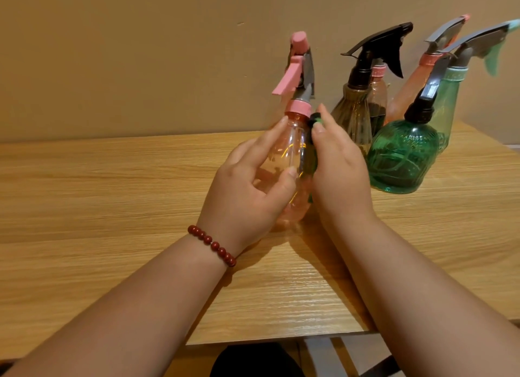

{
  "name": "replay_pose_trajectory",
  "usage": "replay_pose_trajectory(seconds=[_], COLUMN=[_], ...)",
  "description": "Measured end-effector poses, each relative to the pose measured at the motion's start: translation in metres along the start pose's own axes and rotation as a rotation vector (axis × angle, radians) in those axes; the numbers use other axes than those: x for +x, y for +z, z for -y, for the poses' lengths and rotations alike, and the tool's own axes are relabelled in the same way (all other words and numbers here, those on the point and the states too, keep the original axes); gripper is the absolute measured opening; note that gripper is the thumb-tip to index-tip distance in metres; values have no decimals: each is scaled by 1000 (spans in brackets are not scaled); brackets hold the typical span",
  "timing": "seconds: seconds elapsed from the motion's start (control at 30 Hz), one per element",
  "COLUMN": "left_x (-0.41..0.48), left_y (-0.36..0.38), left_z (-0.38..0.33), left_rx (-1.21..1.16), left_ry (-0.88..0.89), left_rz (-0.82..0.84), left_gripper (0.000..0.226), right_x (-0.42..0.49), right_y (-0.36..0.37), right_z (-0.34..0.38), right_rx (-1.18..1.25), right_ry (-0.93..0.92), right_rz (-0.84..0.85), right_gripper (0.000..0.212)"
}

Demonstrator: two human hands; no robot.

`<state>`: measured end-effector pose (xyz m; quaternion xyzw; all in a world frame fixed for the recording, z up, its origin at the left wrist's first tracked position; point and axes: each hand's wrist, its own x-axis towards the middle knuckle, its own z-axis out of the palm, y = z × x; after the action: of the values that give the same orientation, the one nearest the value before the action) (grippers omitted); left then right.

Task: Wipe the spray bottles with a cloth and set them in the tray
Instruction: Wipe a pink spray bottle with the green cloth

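gripping a pink bottle (pixel 281 151) with the left hand (pixel 247 196), thumb on the near side, fingers curled round the clear body, forefinger reaching up toward the pink collar. held upright, pink trigger pointing left, base down at the table (pixel 112 208) near its middle; touching the wood or just above it, cannot tell. pinching a dark green cloth (pixel 310 163) in the right hand (pixel 340 174) and pressing it flat to the bottle's right side, thumb and fingertips closed over the top fold just under the collar. wearing a red bead bracelet (pixel 212 246) on the left wrist. further right, near the wall (pixel 140 53), standing in a tight cluster: a round green bottle (pixel 402 157) in front, a brown bottle (pixel 353 115) with a black trigger behind it, a small bottle (pixel 377 95) with a pink cap tucked in between, then an orange bottle (pixel 405 98) and a pale green bottle (pixel 450 104), both with grey heads.
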<state>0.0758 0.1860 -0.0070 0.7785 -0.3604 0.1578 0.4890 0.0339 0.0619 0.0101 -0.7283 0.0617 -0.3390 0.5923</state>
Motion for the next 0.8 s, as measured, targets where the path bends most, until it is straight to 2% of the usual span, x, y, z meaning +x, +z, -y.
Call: replay_pose_trajectory(seconds=[0.07,0.13,0.2,0.33,0.37,0.43,0.57,0.7,0.8], left_x=[1,1,2,3,4,5,6,6,9], left_y=[0,-1,-3,-1,-1,0,-1,-1,3], left_z=[0,2,2,-1,-1,0,6,7,6], left_rx=[-35,-41,-98,-387,-440,-423,-122,-243,-277], left_ry=[-37,-34,-36,-78,-98,-93,-96,-120,-109], left_rz=[-38,-55,-61,-5,26,61,8,42,32], left_gripper=[57,56,57,52,50,51,51,52,59], right_x=[-8,-11,-6,4,4,4,1,-5,-10], right_y=[4,7,7,4,4,4,1,3,9], right_z=[2,3,5,2,3,1,8,5,2], right_rx=[-90,-79,26,306,334,283,240,116,-89], right_ry=[-151,-172,-25,446,478,389,198,91,-95], right_rz=[33,49,8,-16,-18,-28,-25,-6,-22], right_gripper=[45,46,39,25,26,27,28,37,42])
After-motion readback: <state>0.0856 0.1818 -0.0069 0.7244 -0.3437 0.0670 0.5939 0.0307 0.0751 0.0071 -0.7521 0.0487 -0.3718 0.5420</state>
